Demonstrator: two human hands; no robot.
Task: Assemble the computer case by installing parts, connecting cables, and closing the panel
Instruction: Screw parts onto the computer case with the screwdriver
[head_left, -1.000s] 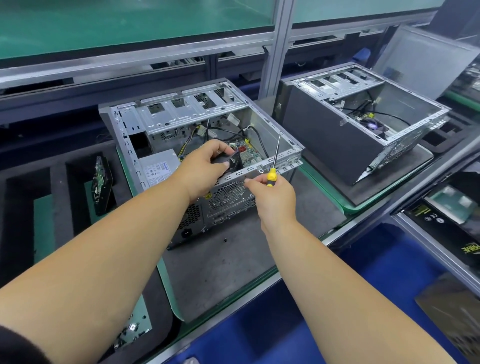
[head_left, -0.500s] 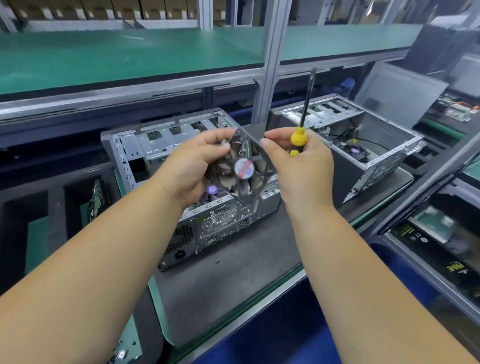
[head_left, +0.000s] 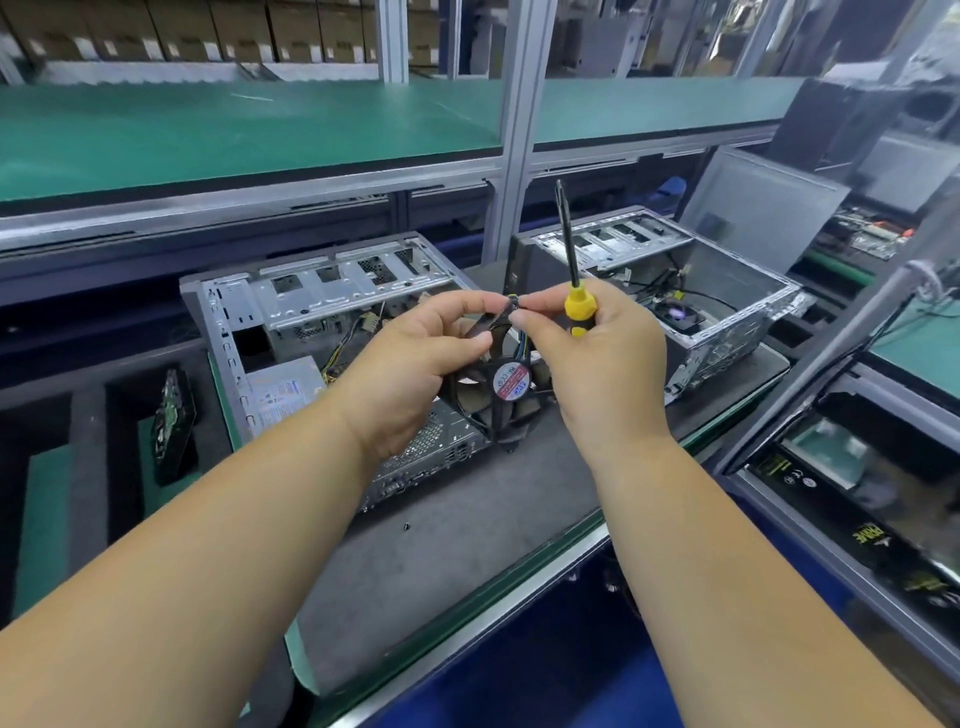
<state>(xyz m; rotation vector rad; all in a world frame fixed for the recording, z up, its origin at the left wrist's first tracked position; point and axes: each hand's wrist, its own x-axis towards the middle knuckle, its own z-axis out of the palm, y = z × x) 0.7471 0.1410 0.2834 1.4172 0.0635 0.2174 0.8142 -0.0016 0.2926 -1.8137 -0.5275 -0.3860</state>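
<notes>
Head view: we hold the small black square plastic case fan with a round red-white-blue hub label (head_left: 506, 387) in the air, above the near edge of the open grey sheet-metal computer case (head_left: 332, 332) on the dark grey tabletop (head_left: 467, 525). Left hand (head_left: 410, 369) grips the fan frame's left side, fingers curled over its top edge. Right hand (head_left: 597, 358) pinches the frame's top corner with its fingertips (head_left: 524, 319) while the yellow-and-black-handled screwdriver (head_left: 574, 280) sits clamped in the same grip, shaft pointing up. We judge the fan light, its frame stiff, blades and thin coloured leads fragile; hold the frame only.
</notes>
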